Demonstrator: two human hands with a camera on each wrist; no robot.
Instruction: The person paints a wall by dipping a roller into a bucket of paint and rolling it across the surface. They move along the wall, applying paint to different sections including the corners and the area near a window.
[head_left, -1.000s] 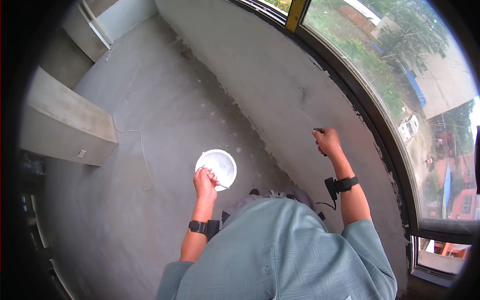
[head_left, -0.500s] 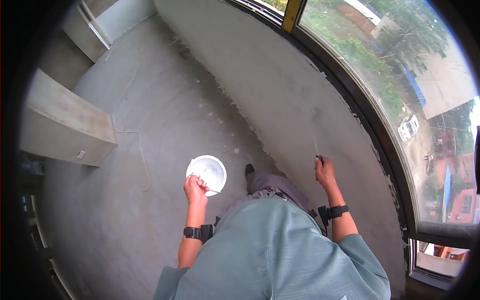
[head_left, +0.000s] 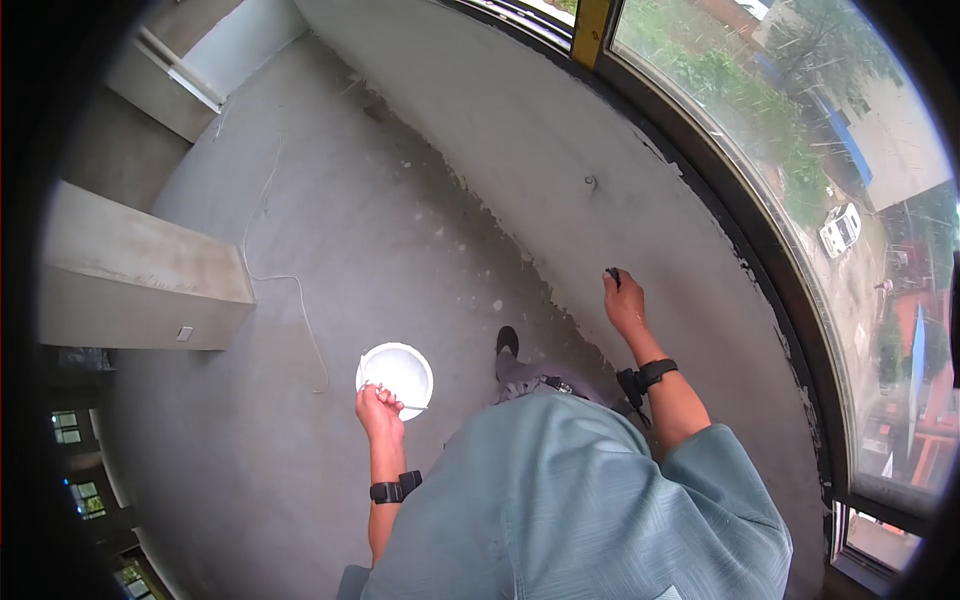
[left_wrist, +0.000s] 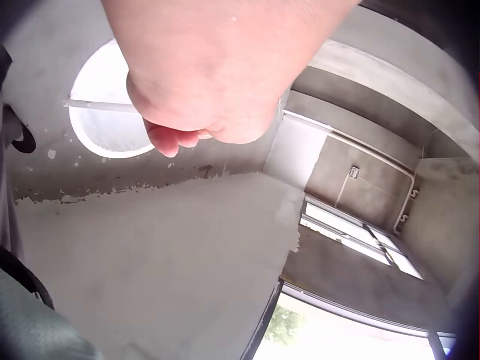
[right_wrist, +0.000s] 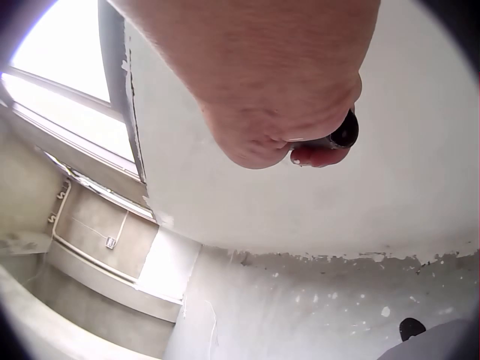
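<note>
My left hand (head_left: pixel 380 410) holds a white bucket (head_left: pixel 425 372) at the lower middle of the head view, over the floor. Its fingers curl round a thin white bar (left_wrist: pixel 101 106) that crosses the bucket's mouth, as a handle would. Pale material shows inside the bucket. Out to the right, my right hand (head_left: pixel 626 303) grips a tool by its rounded black handle (right_wrist: pixel 345 132), close to the low grey wall (head_left: pixel 540 150). The tool's working end is hidden in both views that show it.
Windows (head_left: pixel 730 130) run above the wall along the right. A small dark curl (head_left: pixel 590 182) marks the wall's face. A pale cable (head_left: pixel 300 300) lies across the grey floor (head_left: pixel 250 430), beside a square pillar (head_left: pixel 140 270). A dark shoe (head_left: pixel 508 341) stands near the wall's foot.
My right hand dipped down the wall, then rose and moved left with the tool. The left hand and bucket have shifted left and down in the head view. A shoe has come into sight.
</note>
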